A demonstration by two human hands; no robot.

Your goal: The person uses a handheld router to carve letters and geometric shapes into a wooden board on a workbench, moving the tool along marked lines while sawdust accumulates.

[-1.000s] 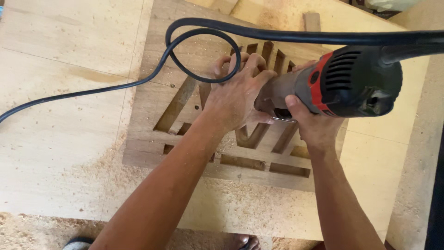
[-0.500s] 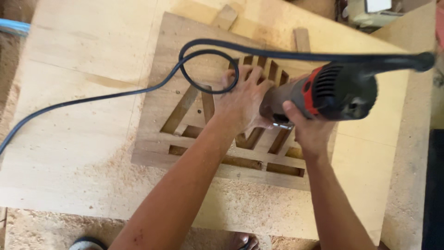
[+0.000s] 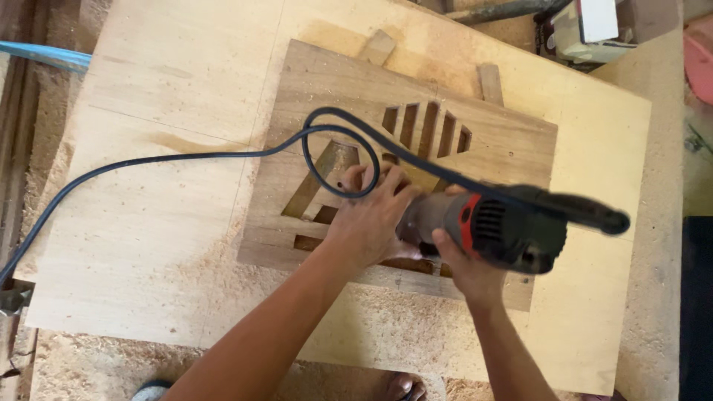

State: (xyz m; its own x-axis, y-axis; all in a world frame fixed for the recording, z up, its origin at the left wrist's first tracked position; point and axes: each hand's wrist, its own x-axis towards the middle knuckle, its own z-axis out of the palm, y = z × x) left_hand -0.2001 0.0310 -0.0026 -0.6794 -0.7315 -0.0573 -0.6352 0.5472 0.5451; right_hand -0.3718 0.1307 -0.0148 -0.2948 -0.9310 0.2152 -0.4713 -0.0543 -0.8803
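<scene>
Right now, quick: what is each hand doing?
Left hand: closed on the front of the power tool.
Right hand: closed around the tool's body.

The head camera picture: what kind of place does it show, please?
Most likely a woodworking shop. Both hands, left hand and right hand, hold a corded power tool over a wooden panel with cut-out slots. The panel lies on a plywood sheet, and sawdust covers the surroundings.

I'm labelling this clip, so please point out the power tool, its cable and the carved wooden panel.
power tool [image 3: 505, 234], head view, on its dark motor housing.
cable [image 3: 148, 161], head view, on the black run crossing the board.
carved wooden panel [image 3: 505, 145], head view, on its uncut right part.
</scene>
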